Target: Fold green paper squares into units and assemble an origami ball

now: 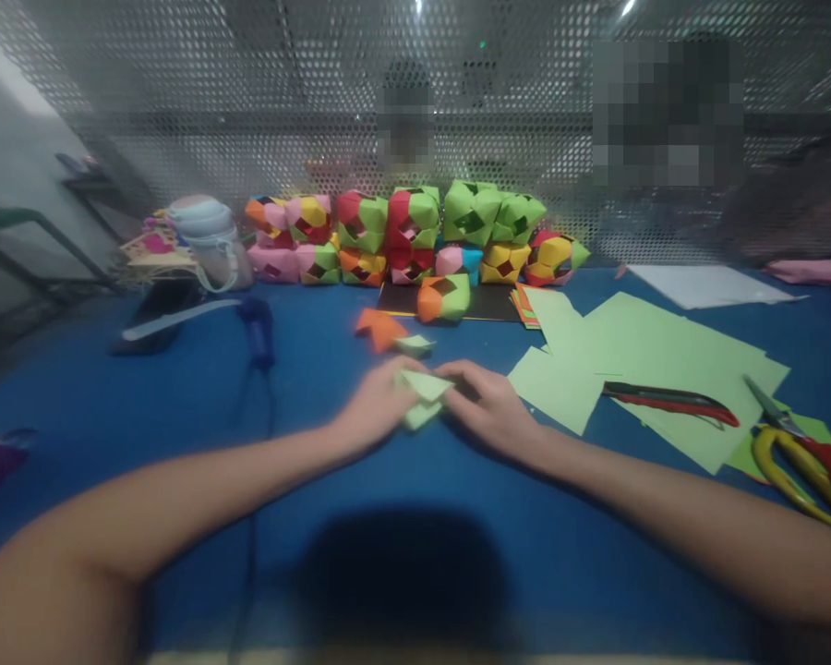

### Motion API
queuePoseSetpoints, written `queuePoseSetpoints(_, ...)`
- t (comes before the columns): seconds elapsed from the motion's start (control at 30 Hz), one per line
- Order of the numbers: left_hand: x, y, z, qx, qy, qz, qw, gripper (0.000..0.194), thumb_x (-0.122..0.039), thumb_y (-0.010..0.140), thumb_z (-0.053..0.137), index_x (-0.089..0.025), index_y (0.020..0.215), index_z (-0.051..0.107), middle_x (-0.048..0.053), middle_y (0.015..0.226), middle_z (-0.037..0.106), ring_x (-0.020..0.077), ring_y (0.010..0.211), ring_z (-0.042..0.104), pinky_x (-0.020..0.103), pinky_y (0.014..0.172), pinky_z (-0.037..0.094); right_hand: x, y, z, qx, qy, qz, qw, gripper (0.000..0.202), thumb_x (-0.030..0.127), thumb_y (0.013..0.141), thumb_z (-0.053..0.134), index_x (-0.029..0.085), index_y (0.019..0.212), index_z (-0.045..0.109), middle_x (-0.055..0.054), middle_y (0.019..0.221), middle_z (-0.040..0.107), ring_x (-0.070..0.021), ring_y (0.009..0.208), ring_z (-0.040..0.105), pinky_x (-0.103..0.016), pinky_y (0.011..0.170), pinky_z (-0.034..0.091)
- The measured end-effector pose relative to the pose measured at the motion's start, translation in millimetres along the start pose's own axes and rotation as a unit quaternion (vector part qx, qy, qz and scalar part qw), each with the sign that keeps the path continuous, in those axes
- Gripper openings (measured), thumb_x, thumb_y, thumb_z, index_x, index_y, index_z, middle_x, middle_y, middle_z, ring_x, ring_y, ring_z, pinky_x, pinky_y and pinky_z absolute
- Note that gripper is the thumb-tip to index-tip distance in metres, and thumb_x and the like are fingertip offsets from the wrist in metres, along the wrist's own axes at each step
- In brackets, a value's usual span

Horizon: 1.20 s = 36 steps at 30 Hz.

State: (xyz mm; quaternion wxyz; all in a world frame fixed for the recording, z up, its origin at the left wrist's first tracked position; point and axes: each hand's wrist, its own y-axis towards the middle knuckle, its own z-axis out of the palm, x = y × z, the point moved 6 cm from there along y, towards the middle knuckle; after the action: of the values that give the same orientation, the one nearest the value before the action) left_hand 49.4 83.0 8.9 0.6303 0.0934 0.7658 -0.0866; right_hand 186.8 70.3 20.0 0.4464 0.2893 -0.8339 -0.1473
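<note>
Pinching the folded light-green paper [425, 388] in left hand [379, 402] and right hand [491, 411], six o'clock from the orange-and-green paper cube [444, 298], I'd align edges before creasing firmly.

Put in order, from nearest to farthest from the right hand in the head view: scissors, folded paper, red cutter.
1. Folded paper, touching the right hand.
2. Red cutter, to the right, on a green sheet.
3. Scissors, farther right, at the picture's edge.
</note>
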Motion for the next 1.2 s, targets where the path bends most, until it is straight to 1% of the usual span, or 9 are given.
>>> queuePoseSetpoints(0.13,-2.0,-0.1,-0.9,-0.010,0.027,0.000,1.000,0.021,-0.036,0.075,0.063,-0.016,0.080,0.059,-0.002,0.068,0.057,0.0111,0.062,0.051,0.023,0.057,0.039,-7.7,3.3,-3.1,-0.007,0.024,0.087,0.996,0.019,0.027,0.087,0.047,0.018,0.084,0.064,-0.001,0.074,0.067,-0.0134,0.066,0.059,-0.026,0.063,0.047)
queuePoseSetpoints(0.33,1.5,2.6,-2.3,-0.013,0.047,0.010,0.999,0.017,-0.033,0.074,0.063,-0.016,0.076,0.059,-0.002,0.067,0.057,0.0113,0.060,0.052,0.024,0.056,0.040,-9.1,6.5,-0.8,-0.012,0.041,0.131,0.990,0.020,0.031,0.082,0.052,0.017,0.076,0.065,0.000,0.068,0.064,-0.0128,0.063,0.054,-0.026,0.060,0.044)
queuePoseSetpoints(0.5,4.8,5.1,-4.7,-0.010,0.052,0.029,0.998,0.013,-0.029,0.075,0.061,-0.016,0.078,0.059,-0.001,0.071,0.060,0.0129,0.067,0.055,0.024,0.058,0.041,-5.5,7.2,4.3,-0.025,0.047,0.185,0.981,0.019,0.029,0.079,0.054,0.017,0.082,0.068,0.001,0.068,0.062,-0.0119,0.061,0.051,-0.025,0.058,0.041)
queuePoseSetpoints(0.63,3.2,-1.5,-2.6,-0.007,-0.010,0.031,0.999,0.017,-0.029,0.075,0.063,-0.015,0.083,0.059,-0.001,0.074,0.060,0.0118,0.067,0.055,0.024,0.061,0.042,5.3,3.6,1.3,-0.074,0.046,0.207,0.974,0.017,0.025,0.075,0.052,0.016,0.079,0.067,0.001,0.066,0.061,-0.0116,0.060,0.050,-0.025,0.057,0.041)
queuePoseSetpoints(0.73,1.9,-11.8,7.2,0.034,-0.104,0.007,0.994,0.025,-0.028,0.074,0.066,-0.014,0.093,0.057,0.001,0.080,0.062,0.0116,0.068,0.058,0.025,0.063,0.045,15.8,-2.1,-5.1,-0.120,0.036,0.210,0.969,0.015,0.023,0.073,0.052,0.017,0.076,0.065,0.001,0.066,0.061,-0.0113,0.058,0.051,-0.025,0.057,0.041)
queuePoseSetpoints(0.8,1.7,-18.7,13.6,0.058,-0.143,-0.015,0.988,0.025,-0.024,0.075,0.065,-0.014,0.096,0.055,0.001,0.077,0.063,0.0118,0.064,0.060,0.027,0.062,0.048,21.8,-6.9,-7.6,-0.141,0.043,0.216,0.965,0.014,0.023,0.073,0.052,0.017,0.074,0.064,0.001,0.066,0.062,-0.0115,0.058,0.052,-0.025,0.057,0.042)
queuePoseSetpoints(0.97,4.2,-24.4,15.5,0.048,-0.126,-0.027,0.990,0.014,-0.018,0.074,0.063,-0.014,0.085,0.055,-0.001,0.060,0.061,0.0120,0.052,0.059,0.026,0.055,0.048,26.3,-18.2,0.8,-0.133,0.084,0.245,0.957,0.012,0.024,0.070,0.054,0.018,0.077,0.062,0.001,0.067,0.062,-0.0124,0.059,0.055,-0.025,0.056,0.044)
queuePoseSetpoints(1.07,7.8,-22.1,14.3,0.040,-0.107,-0.031,0.993,0.011,-0.016,0.073,0.063,-0.015,0.081,0.056,-0.002,0.060,0.061,0.0120,0.051,0.060,0.025,0.054,0.048,23.6,-21.2,7.3,-0.109,0.068,0.235,0.963,0.009,0.021,0.070,0.053,0.018,0.072,0.060,0.002,0.065,0.060,-0.0118,0.055,0.054,-0.024,0.054,0.043)
queuePoseSetpoints(1.2,9.5,-20.0,16.3,0.053,-0.108,-0.036,0.992,0.010,-0.020,0.074,0.063,-0.015,0.079,0.056,-0.001,0.057,0.061,0.0137,0.051,0.060,0.025,0.052,0.047,26.1,-20.1,1.7,-0.130,0.002,0.126,0.984,0.009,0.017,0.072,0.052,0.019,0.073,0.061,0.000,0.071,0.060,-0.0129,0.064,0.055,-0.024,0.059,0.043)
